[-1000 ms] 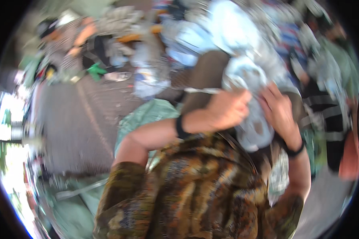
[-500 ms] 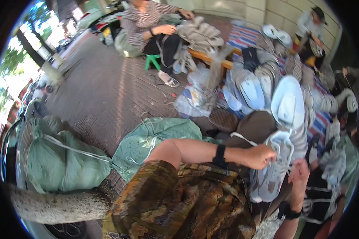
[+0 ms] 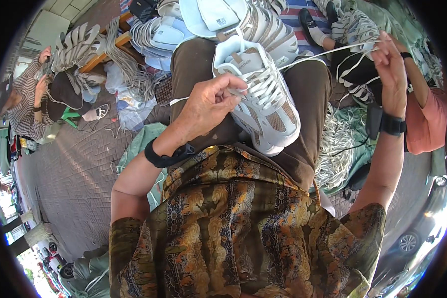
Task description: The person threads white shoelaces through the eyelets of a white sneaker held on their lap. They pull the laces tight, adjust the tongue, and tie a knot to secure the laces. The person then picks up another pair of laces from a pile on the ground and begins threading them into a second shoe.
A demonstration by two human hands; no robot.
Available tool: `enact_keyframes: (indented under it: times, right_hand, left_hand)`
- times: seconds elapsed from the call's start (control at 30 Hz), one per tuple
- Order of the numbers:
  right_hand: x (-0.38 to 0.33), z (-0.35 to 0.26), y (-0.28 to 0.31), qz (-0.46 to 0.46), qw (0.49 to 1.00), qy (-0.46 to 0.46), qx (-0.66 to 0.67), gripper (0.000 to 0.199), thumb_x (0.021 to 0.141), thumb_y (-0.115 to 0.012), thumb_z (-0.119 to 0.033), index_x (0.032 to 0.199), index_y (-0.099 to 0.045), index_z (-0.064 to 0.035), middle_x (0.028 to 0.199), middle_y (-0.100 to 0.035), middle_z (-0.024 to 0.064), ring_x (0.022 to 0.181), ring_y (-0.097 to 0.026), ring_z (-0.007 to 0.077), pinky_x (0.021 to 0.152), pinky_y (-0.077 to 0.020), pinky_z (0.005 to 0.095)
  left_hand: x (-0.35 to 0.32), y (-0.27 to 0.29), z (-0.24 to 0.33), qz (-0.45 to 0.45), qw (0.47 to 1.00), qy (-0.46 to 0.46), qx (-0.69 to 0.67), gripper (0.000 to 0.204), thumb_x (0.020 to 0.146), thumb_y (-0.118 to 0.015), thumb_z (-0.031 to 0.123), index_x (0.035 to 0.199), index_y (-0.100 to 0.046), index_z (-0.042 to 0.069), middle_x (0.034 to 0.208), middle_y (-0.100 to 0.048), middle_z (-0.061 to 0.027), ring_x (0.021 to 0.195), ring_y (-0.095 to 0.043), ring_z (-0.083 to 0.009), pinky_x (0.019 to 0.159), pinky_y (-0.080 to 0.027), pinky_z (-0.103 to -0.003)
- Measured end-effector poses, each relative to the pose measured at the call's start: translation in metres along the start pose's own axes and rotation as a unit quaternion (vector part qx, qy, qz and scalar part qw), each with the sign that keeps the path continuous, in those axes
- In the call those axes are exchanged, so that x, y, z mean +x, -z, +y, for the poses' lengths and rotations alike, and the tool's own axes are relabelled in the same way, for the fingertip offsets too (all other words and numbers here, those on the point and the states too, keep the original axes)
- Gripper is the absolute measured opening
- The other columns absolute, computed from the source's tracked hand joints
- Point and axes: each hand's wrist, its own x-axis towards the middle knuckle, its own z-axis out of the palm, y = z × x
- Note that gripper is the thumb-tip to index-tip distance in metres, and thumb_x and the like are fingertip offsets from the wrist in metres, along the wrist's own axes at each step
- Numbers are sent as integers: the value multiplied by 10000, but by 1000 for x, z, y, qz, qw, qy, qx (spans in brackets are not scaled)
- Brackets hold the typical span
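A white and grey sneaker (image 3: 281,110) with tan mesh lies between my thighs, toe toward me, its white lace threaded through several eyelets. At the left side of its tongue, my left hand (image 3: 211,102) is closed, thumb and forefinger pinching the lace. My right hand (image 3: 390,64) is raised far to the right with its fingers closed on the shoelace (image 3: 333,50), which runs taut from the sneaker. Another lace end pokes out left of my left hand.
Stacked shoe parts (image 3: 164,37) stand beyond my knees. A heap of white laces (image 3: 335,154) lies on green cloth at the right. One person in a striped shirt (image 3: 27,111) sits at the left; another in a pink top (image 3: 427,116) is close on my right.
My right hand has gone from beside the sneaker out to the right, drawing the lace long. My left hand stays at the sneaker. The view has swung round to the right.
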Motion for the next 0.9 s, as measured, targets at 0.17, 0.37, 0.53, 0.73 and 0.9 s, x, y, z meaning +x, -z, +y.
enact_keyframes:
  times: [0.17,0.37,0.53,0.73,0.9]
  right_hand:
    - [53,-10,41,101,994,41,-15,40,955,-497,-40,969,-503,-3,656,-345,-32,506,-262,67,549,-284,235]
    - [111,-17,60,93,994,52,-9,66,934,-471,33,881,-480,-6,656,-315,-24,537,-270,93,566,-302,255]
    - [142,-23,75,85,572,392,-715,244,713,-674,-227,832,-689,-14,765,-673,157,720,-642,318,716,-502,406]
    - [122,66,9,-40,720,270,-639,163,934,-570,-200,894,-590,-43,720,-516,-9,644,-519,88,576,-415,228]
    - [27,108,-61,-205,662,289,-660,207,864,-594,-70,1069,-597,-44,1007,-625,89,857,-601,182,729,-485,293]
  left_hand:
    - [9,-9,1,61,988,-82,113,265,837,-615,-13,1088,-573,62,857,-600,-35,639,-564,-84,595,-480,-236]
    - [11,-16,1,87,952,-112,273,326,783,-597,-55,1083,-553,65,925,-564,-88,660,-606,-196,597,-499,-296]
    - [11,-11,-2,81,951,-138,264,327,767,-610,-59,1069,-553,52,956,-555,-88,662,-605,-203,594,-498,-313]
    - [9,-9,1,198,926,-141,287,321,750,-643,-23,1052,-557,46,991,-552,-96,658,-608,-215,598,-500,-329]
    - [17,2,1,162,931,-116,305,311,749,-664,38,1042,-560,50,996,-554,-94,660,-603,-232,605,-500,-351]
